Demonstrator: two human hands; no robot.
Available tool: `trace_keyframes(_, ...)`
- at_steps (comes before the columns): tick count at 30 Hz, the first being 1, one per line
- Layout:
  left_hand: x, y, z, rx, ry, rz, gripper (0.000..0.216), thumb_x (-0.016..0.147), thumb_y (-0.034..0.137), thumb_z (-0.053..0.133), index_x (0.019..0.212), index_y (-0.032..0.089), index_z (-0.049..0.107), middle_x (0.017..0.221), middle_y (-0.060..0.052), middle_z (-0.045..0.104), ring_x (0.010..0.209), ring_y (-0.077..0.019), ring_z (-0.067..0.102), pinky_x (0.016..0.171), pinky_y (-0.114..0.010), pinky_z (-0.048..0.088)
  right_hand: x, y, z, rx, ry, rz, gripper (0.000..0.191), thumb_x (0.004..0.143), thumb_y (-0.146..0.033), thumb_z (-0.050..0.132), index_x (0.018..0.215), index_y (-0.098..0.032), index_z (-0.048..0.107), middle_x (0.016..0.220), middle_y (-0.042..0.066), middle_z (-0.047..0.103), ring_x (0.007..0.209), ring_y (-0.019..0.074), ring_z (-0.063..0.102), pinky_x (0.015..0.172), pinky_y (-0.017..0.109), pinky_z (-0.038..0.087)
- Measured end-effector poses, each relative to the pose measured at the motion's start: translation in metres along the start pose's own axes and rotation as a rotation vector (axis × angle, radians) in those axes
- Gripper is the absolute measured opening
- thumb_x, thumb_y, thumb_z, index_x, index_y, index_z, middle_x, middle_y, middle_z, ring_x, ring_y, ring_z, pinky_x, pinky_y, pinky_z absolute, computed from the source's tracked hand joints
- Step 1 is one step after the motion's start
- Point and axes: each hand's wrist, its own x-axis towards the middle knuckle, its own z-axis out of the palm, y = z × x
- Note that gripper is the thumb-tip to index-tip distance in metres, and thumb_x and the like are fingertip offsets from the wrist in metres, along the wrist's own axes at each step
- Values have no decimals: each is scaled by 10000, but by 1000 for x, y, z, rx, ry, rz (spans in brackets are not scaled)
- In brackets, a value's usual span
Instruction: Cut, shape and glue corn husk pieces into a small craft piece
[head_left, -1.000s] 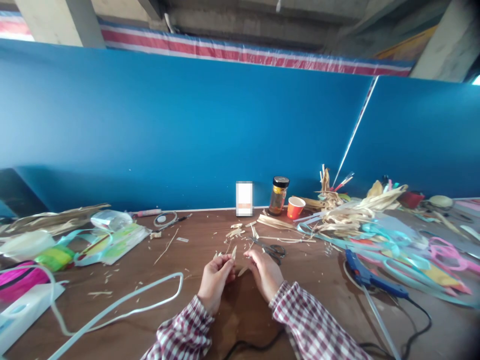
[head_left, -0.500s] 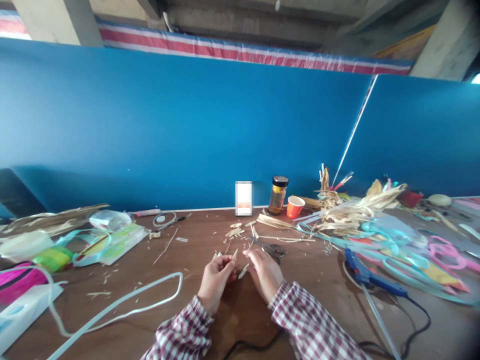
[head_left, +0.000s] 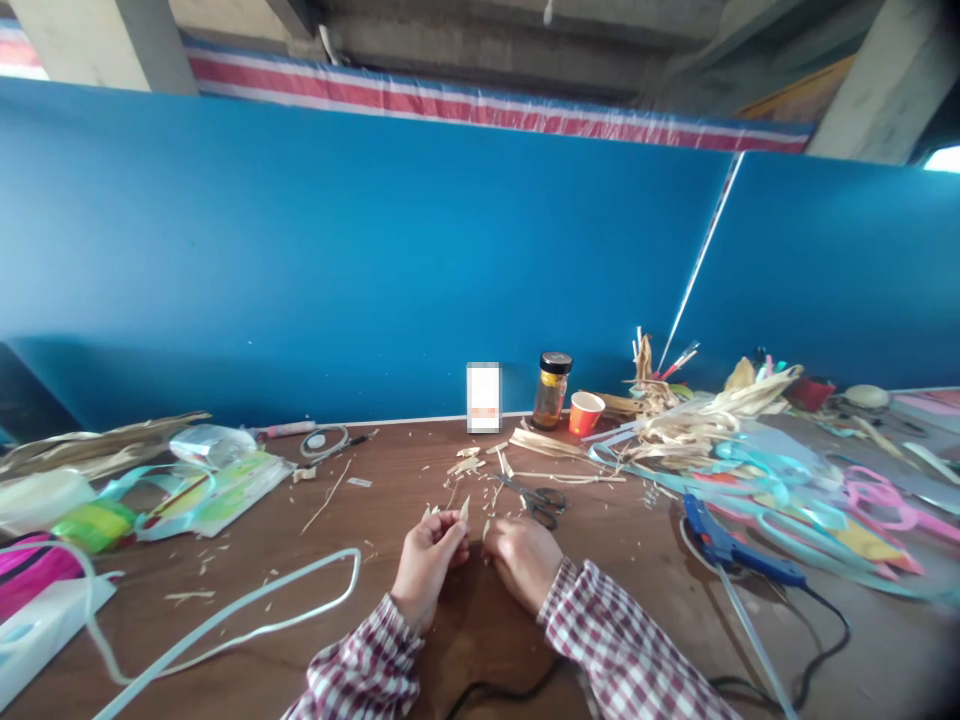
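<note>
My left hand [head_left: 431,560] is closed in a pinch, with a small pointed piece of dry husk [head_left: 465,509] standing up between thumb and finger. Another pale bit shows by its knuckles. Close beside it, my right hand [head_left: 526,562] is turned back-up, fingers curled in. A small pale husk sliver [head_left: 486,530] pokes out at its fingertips, which are mostly hidden. A narrow gap separates the hands, just above the brown table [head_left: 465,660]. Beyond the right hand lie dark-bladed scissors [head_left: 543,503] and small husk scraps [head_left: 466,461].
A blue glue gun [head_left: 724,547] with a black cord lies at right, near pink scissors [head_left: 877,500] and ribbons. At the back stand a lidded jar [head_left: 553,393] and an orange paper cup [head_left: 586,413]. A white cable [head_left: 247,625] loops at left beside a power strip [head_left: 52,640].
My right hand has rolled over and its fingers have curled in, bringing its sliver upright near the left hand. The left hand keeps its pinch. The view has shifted slightly.
</note>
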Motion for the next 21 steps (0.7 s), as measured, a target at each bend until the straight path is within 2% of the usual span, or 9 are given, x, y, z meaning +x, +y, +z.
trace_keyframes(5, -2, 4, 2, -11, 6, 10, 346, 568, 330, 775, 825, 128, 661, 620, 30, 584, 542, -67, 525, 534, -180, 462, -17, -19, -28, 83, 170, 51, 256, 789, -37, 494, 887, -198, 666, 899, 26, 670, 856, 150, 588, 803, 249, 452)
trace_keyframes(8, -2, 5, 2, -1, 19, 13, 387, 559, 312, 784, 876, 124, 665, 640, 20, 604, 562, -76, 540, 547, -187, 469, -44, -34, -49, 137, 235, 35, 230, 812, -89, 506, 932, -226, 646, 910, 17, 671, 857, 158, 587, 818, 279, 461)
trace_keyframes(11, -1, 5, 1, -10, 7, 10, 414, 543, 315, 800, 877, 113, 663, 663, 2, 634, 595, -86, 560, 583, -196, 488, -79, -28, -66, 119, 292, 93, 227, 813, -122, 522, 988, -234, 614, 946, 20, 664, 900, 168, 585, 857, 308, 455)
trace_keyframes(13, -1, 5, 0, -27, -8, -9, 388, 530, 330, 809, 808, 107, 655, 654, -6, 642, 597, -86, 564, 580, -191, 491, -103, -5, -75, 42, 309, 176, 246, 824, -137, 506, 1033, -234, 592, 987, 29, 656, 938, 173, 586, 858, 310, 461)
trace_keyframes(16, -2, 5, 0, -45, -11, -50, 388, 523, 352, 813, 768, 118, 626, 663, -21, 663, 587, -89, 572, 547, -184, 492, -140, 51, -89, -181, 306, 339, 264, 846, -167, 461, 1083, -209, 569, 1043, 66, 640, 978, 204, 586, 859, 344, 469)
trace_keyframes(19, -4, 7, 1, -41, -16, -71, 399, 527, 354, 814, 785, 125, 614, 677, -29, 675, 595, -95, 588, 543, -181, 500, -171, 105, -101, -426, 206, 544, 341, 804, -89, 421, 1114, -136, 556, 1083, 128, 613, 985, 254, 583, 859, 388, 463)
trace_keyframes(21, -4, 9, 2, -48, -29, -69, 397, 519, 334, 822, 786, 127, 614, 681, -26, 677, 614, -98, 600, 567, -180, 511, -187, 129, -107, -546, 112, 691, 387, 770, -48, 432, 1132, -110, 552, 1098, 152, 603, 959, 281, 589, 823, 395, 471)
